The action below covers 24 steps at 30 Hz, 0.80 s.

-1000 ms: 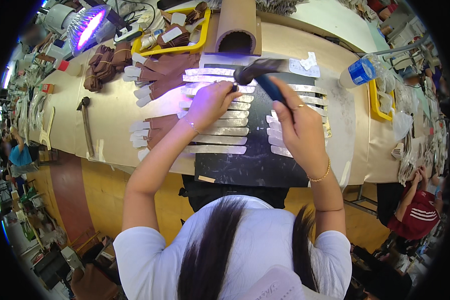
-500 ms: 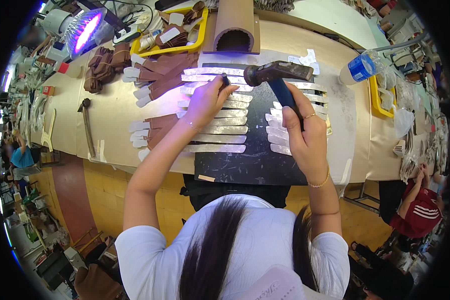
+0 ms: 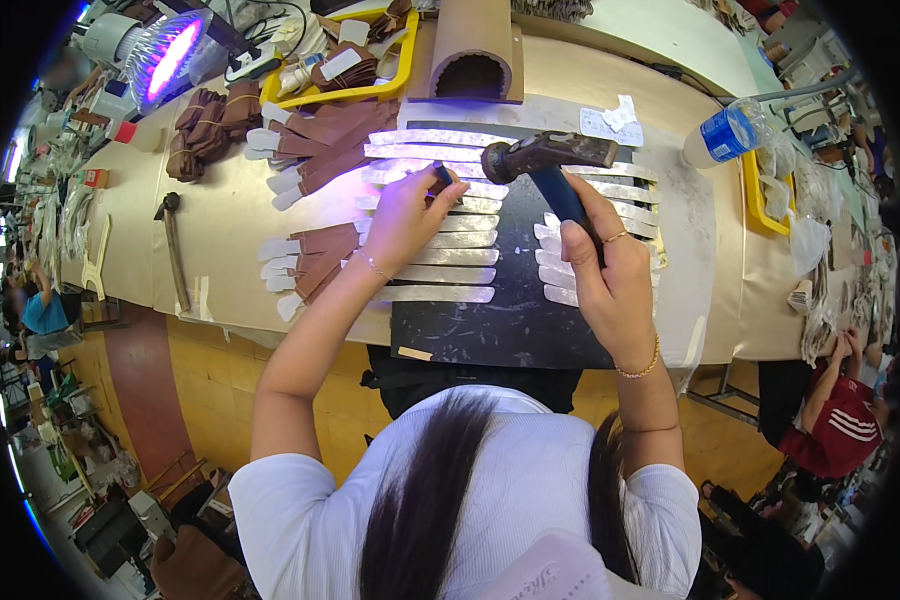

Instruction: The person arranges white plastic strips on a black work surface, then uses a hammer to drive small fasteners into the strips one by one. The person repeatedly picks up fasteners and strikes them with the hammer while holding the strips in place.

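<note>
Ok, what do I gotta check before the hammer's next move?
1. Right grip closed round the hammer: ok.
2. Left grip holding the short dark rod: ok.
3. Hammer lined up over the rod: not ok, its head is off to the right.
4. Rod's lower end touching one of the silvery strips: cannot tell, the left grip hides it.
5. Second hammer lying apart from both grips: ok.

The one view comes from the left fisheye camera on the person's head, close above the white ribbed shirt (image 3: pixel 530 470), facing down and forward. The left hand (image 3: pixel 407 215) and right hand (image 3: pixel 615 275) fall near mid-frame; the workbench (image 3: pixel 240 270) bows across the upper half, and black rounds off the corners.
</note>
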Tool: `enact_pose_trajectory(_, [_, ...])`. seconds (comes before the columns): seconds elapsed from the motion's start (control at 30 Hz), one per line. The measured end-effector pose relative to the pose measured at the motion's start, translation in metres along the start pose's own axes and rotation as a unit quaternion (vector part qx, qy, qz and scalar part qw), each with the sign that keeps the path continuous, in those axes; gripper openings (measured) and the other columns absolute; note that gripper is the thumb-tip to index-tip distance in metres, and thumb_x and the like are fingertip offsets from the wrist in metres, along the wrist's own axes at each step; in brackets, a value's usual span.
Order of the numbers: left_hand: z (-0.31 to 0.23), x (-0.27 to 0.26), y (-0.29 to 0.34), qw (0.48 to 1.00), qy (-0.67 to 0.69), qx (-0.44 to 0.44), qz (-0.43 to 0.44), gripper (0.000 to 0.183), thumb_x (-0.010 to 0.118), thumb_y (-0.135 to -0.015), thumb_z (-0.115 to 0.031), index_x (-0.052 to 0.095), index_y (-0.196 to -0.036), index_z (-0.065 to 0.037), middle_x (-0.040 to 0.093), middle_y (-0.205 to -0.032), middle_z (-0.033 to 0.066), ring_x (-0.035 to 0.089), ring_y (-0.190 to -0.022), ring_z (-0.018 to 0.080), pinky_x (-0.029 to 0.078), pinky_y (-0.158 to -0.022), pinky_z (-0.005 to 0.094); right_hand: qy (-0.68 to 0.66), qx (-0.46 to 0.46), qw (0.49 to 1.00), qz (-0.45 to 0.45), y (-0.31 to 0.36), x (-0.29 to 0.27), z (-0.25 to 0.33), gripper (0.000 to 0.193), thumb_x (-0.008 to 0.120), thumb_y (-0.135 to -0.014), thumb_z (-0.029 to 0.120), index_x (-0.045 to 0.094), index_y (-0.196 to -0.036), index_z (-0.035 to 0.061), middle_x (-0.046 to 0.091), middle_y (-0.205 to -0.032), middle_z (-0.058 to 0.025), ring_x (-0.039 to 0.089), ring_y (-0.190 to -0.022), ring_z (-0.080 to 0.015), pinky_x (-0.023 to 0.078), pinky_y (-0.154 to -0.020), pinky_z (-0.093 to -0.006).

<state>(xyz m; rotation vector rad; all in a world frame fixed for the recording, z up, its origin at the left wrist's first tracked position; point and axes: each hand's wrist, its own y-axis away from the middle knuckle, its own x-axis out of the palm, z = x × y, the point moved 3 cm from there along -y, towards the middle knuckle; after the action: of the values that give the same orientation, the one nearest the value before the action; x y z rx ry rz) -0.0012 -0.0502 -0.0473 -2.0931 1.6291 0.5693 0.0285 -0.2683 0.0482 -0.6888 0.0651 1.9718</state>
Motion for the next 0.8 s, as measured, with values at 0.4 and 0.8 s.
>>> enact_pose_trajectory(0.4, [0.005,0.008,0.003,0.995,-0.057,0.080,-0.026,0.025,0.068,-0.086,-0.025,0.062,-0.083,-0.001,0.061,-0.072,0.0136,0.059,-0.065,0.0292,0.047,-0.060,0.0374,-0.010,-0.050,0.998,-0.027,-0.004,-0.004,0.013,0.033,0.057,-0.094,0.013,0.055,-0.125,0.0039,0.066,-0.088,-0.0162,0.063,-0.064,-0.0192,0.049,-0.060,-0.0281])
enact_pose_trajectory(0.8, [0.001,0.007,0.004,0.989,-0.105,0.096,-0.038,0.027,0.066,-0.088,-0.025,0.054,-0.083,-0.001,0.060,-0.067,0.0153,0.061,-0.065,0.0332,0.047,-0.059,0.0399,0.132,-0.040,0.990,0.019,-0.005,0.002,0.015,0.036,0.056,-0.093,0.016,0.054,-0.128,0.0127,0.067,-0.093,-0.0146,0.065,-0.066,-0.0277,0.051,-0.058,-0.0342])
